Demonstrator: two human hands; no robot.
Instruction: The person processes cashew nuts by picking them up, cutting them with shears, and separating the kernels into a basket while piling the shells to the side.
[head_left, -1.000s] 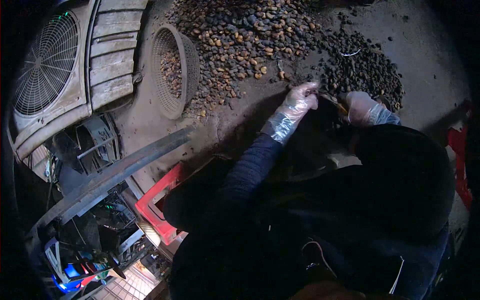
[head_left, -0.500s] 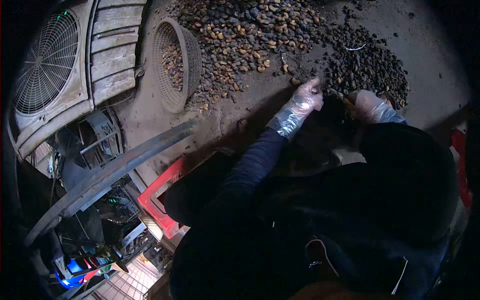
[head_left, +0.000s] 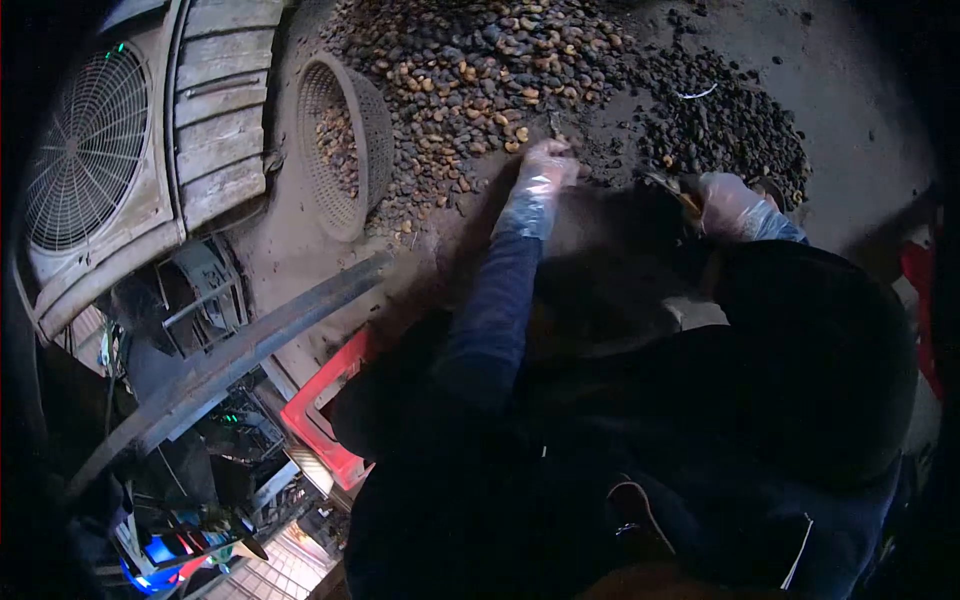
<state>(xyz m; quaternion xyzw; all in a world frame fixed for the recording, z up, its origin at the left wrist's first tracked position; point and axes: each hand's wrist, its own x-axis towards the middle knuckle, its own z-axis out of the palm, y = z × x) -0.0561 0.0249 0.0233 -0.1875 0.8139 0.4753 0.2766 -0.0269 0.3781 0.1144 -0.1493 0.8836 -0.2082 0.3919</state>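
My left hand, in a clear plastic glove, reaches to the near edge of a heap of brown and tan cashew nuts. Its fingers are drawn together; whatever lies between them is too small to make out. Also gloved, my right hand is closed around a small hand tool with a tan handle and a thin metallic end pointing left. Just beyond that hand spreads a pile of blackened shells or nuts. The tool's full shape is hidden by the fingers and the dark shadow.
A plastic basket lies tipped on its side, with nuts inside. Left of it stands a large fan unit. A curved metal bar crosses the lower left, beside a red plastic stool. A white strip lies on the dark pile.
My left hand has moved left and slightly up, away from my right hand, to the edge of the nut heap. My right hand stays nearly in place with the tool.
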